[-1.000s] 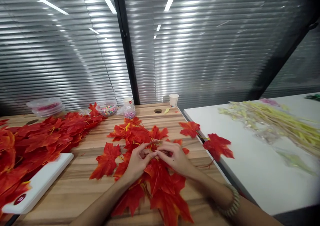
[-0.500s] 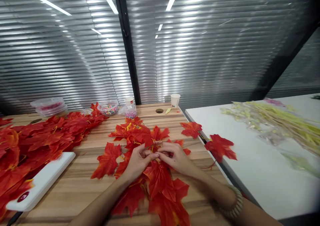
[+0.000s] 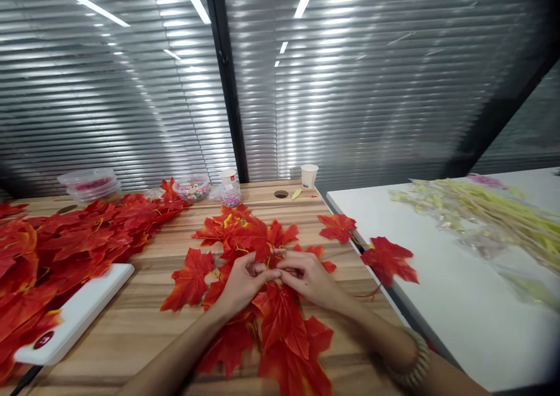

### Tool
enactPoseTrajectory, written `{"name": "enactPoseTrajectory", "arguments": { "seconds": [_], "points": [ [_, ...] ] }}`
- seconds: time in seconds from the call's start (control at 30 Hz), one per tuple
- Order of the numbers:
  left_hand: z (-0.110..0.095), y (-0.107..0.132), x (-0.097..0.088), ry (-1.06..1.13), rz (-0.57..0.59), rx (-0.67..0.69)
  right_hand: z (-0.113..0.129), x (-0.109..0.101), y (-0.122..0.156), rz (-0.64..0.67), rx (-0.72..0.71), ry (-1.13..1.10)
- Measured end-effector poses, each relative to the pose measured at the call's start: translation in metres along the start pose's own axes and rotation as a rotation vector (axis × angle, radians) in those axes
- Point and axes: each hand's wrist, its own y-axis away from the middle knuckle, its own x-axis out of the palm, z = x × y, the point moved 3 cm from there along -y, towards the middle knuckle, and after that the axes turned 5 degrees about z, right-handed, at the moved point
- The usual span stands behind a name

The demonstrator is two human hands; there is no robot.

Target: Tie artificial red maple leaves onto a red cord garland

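Note:
My left hand (image 3: 247, 280) and my right hand (image 3: 304, 273) meet fingertip to fingertip over a garland of red artificial maple leaves (image 3: 284, 320). Both are closed, pinching the garland's thin stem (image 3: 272, 260) between thumbs and forefingers; the exact spot under the fingertips is hidden. Red leaves spread behind, below and to the left of my hands. Off to the right, two more leaves on a stem lie across the table's edge, the nearer one a dark red maple leaf (image 3: 388, 262).
On the left lie a heap of red leaves (image 3: 87, 232) and a white device (image 3: 83, 314). Along the back stand lidded tubs (image 3: 90, 183), a bowl of beads (image 3: 192, 189), a bead jar (image 3: 230, 196) and a paper cup (image 3: 309, 176). A white table (image 3: 437, 302) adjoins, holding yellow stems (image 3: 494, 215).
My hands keep the same pinch, with barely any finger movement. The whole view has shifted slightly, so things appear a little farther right.

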Motion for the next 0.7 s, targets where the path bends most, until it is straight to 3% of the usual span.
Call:
{"name": "enactPoseTrajectory", "arguments": {
  "seconds": [0.43,0.7],
  "points": [
    [-0.0048,0.0003,0.0063,0.097,0.108,-0.015,-0.0018,0.001,0.0014,-0.022,0.033,-0.064],
    [-0.0038,0.0002,0.0054,0.079,0.08,-0.034,0.0007,0.0014,0.0009,-0.046,0.025,-0.071]
  ]
}}
